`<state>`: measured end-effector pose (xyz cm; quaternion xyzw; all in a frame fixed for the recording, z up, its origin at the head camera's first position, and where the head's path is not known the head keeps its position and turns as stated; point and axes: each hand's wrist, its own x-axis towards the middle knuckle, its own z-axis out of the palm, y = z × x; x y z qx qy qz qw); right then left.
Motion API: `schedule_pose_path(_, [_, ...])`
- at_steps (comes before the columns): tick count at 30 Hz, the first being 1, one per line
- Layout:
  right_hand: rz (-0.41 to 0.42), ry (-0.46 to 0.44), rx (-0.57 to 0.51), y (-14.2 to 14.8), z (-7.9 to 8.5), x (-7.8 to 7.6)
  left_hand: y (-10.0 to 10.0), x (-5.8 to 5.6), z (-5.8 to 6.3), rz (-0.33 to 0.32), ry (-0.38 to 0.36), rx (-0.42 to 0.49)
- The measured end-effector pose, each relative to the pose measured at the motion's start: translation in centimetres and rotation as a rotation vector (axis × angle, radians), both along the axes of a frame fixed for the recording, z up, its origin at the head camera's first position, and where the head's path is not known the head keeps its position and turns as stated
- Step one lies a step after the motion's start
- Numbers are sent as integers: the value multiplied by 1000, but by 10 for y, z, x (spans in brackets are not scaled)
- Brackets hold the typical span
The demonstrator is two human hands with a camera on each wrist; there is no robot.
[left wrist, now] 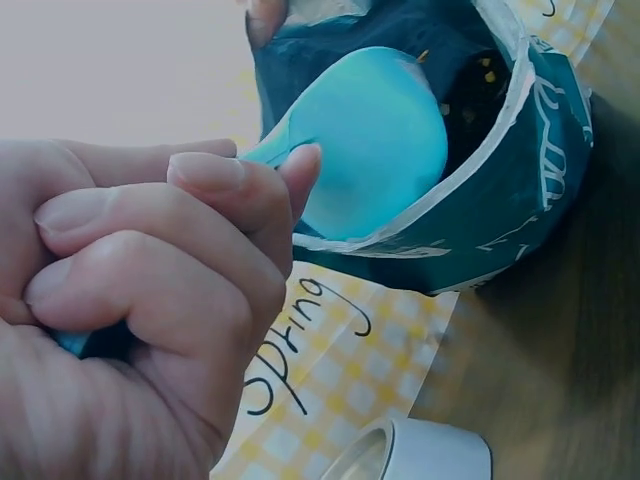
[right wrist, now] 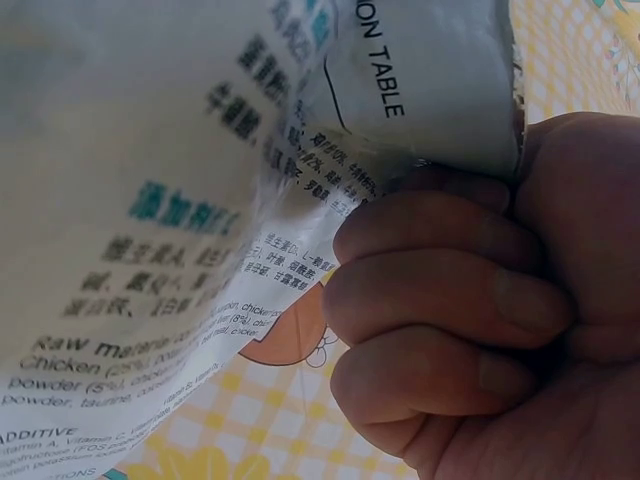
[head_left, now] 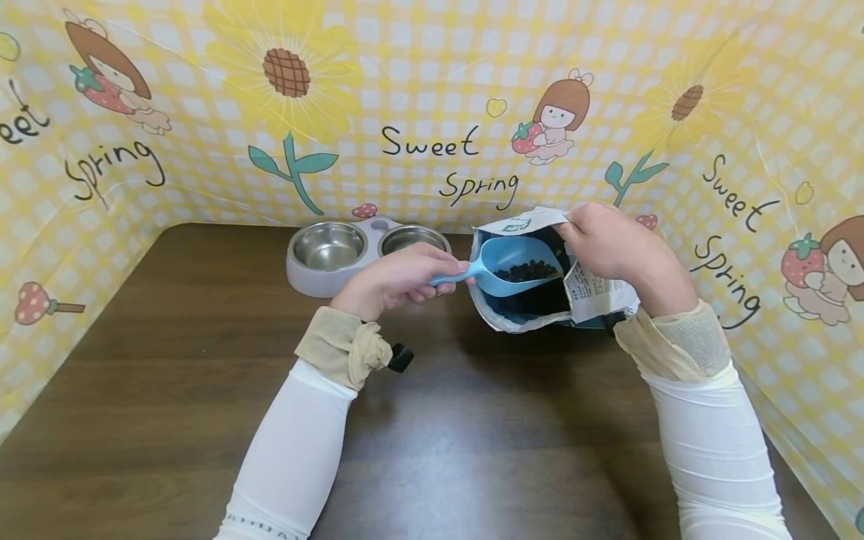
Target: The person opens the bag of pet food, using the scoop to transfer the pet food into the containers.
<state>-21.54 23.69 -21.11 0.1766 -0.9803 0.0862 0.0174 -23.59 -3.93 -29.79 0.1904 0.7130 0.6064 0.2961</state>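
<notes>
My left hand [head_left: 412,274] grips the handle of a light blue scoop [head_left: 513,251], fingers curled round it in the left wrist view. Dark brown kibble [head_left: 526,271] lies in the scoop's bowl, which is at the open mouth of a pet food bag [head_left: 520,324]. The underside of the scoop [left wrist: 375,150] faces the left wrist camera, and a few pieces show deeper in the bag [left wrist: 560,170]. With curled fingers my right hand [head_left: 607,244] pinches the bag's top edge at its right side. Printed text covers the bag's panel [right wrist: 190,250] beside the right hand [right wrist: 450,290].
Left of the bag, a pale double feeding bowl [head_left: 317,283] with two metal basins stands at the back of the dark wooden table [head_left: 202,390]. The left forearm passes in front of its right side. A yellow checked cloth [head_left: 432,82] hangs behind and at both sides.
</notes>
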Motion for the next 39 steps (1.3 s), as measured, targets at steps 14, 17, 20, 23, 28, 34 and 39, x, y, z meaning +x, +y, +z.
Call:
schedule_pose_path(14, [-8,-10,-4,0,0,1,-29,2,11,-101,29,-25])
schedule_pose_path(17, [-7,-3,-5,-1,0,1,-41,3,13,-102,38,-41])
schedule_pose_path(20, [-5,7,-5,-1,0,1,-54,3,15,-104,41,-35])
schedule_pose_path(23, [-3,10,-15,-1,-1,1,-68,2,16,-117,30,0])
schedule_pose_path(28, [3,21,-26,-1,-1,0,-90,1,18,-125,-2,39])
schedule_pose_path(34, [16,33,-30,-1,-1,0,-112,-1,16,-82,-29,43])
schedule_pose_path(39, [26,30,-32,-2,-1,0,-123,-2,14,-69,-40,66])
